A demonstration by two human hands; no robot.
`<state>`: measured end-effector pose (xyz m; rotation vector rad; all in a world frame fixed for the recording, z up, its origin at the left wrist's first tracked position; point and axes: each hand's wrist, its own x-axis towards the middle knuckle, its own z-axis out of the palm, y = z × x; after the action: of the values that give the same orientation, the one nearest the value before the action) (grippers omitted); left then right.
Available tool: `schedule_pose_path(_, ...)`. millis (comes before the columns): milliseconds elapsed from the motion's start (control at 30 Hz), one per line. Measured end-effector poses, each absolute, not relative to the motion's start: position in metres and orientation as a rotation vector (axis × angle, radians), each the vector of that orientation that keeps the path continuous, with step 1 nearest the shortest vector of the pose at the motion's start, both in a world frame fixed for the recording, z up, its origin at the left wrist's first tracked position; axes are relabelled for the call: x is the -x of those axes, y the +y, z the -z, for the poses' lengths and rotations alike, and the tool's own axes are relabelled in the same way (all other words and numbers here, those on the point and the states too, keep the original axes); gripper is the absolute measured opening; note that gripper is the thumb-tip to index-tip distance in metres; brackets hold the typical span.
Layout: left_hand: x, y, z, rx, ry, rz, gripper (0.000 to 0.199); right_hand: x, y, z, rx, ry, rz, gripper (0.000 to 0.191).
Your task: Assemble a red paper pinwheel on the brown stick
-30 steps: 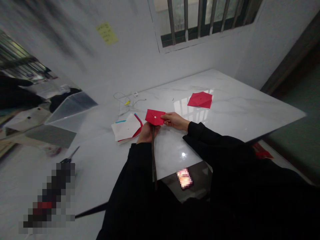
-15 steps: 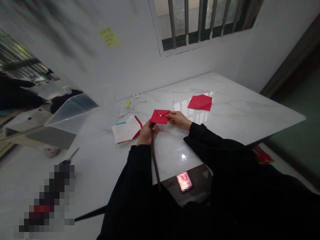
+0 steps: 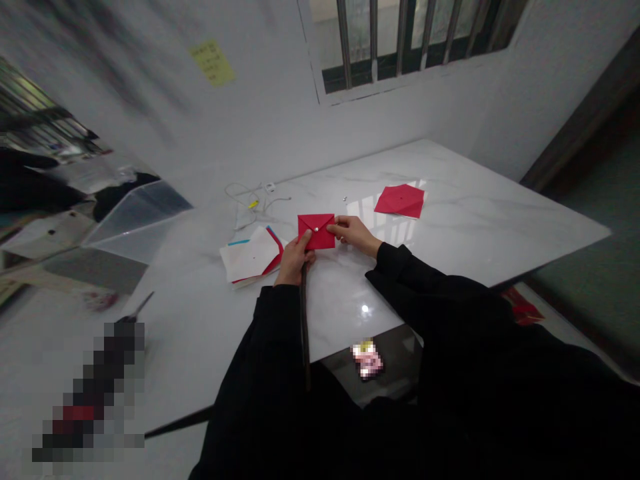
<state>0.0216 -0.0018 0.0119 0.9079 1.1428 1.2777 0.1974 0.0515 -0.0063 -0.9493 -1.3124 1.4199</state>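
Note:
A small red envelope (image 3: 320, 240) is held up over the table between my two hands, its pointed flap folded down with a shiny fastener at the tip. My left hand (image 3: 296, 257) grips its lower left corner, thumb on the front. My right hand (image 3: 353, 233) pinches the right edge. A dark strip or cord (image 3: 304, 313) hangs below my left hand; whether the fingers hold it I cannot tell. Left of that hand lies a pile of white, red and blue paper pieces (image 3: 253, 257). More red paper (image 3: 400, 201) rests farther right on the table.
On the white marbled table (image 3: 475, 220) a pale cable (image 3: 255, 200) with a yellow tag lies near the wall. A tiny shiny piece (image 3: 345, 199) sits behind the envelope. A pointed dark tool (image 3: 143, 307) is at the left, beside a clear plastic bin (image 3: 140, 220). A yellow note (image 3: 213, 62) is on the wall.
The red envelope has been turned to face me more squarely and shifted slightly left. My left thumb has come onto its front. The dark strip hangs straighter.

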Motion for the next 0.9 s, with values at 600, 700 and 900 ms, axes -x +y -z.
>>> schedule_pose_path(600,-0.027,-0.002,-0.010,-1.054,1.465,-1.286,0.029,-0.195,0.032,-0.001,0.944,-1.869,-0.394,0.016)
schedule_pose_path(700,-0.029,-0.005,-0.013,-1.061,1.465,-1.287,0.024,-0.193,0.030,-0.002,0.990,-1.904,-0.442,0.016)
schedule_pose_path(900,-0.035,-0.009,-0.020,-1.011,1.468,-1.294,0.023,-0.196,0.034,-0.001,0.970,-1.916,-0.506,0.006)
